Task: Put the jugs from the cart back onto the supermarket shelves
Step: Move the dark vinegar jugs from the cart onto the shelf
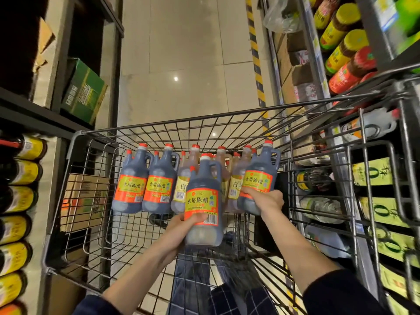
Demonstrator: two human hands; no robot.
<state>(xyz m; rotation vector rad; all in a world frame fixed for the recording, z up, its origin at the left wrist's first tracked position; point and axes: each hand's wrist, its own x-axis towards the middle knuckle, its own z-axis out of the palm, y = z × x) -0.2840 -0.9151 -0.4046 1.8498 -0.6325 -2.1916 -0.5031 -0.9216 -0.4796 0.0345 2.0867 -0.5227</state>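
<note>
Head view: left hand and right hand each have their grip clamped on an upright dark jug, the shelves lying at three o'clock, nearer the right.

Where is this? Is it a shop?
Most likely a supermarket aisle: a wire shopping cart full of vinegar jugs, and shelves of bottles on both sides.

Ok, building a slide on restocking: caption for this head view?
Each hand, left hand and right hand, grips a dark vinegar jug over the wire cart.
</note>
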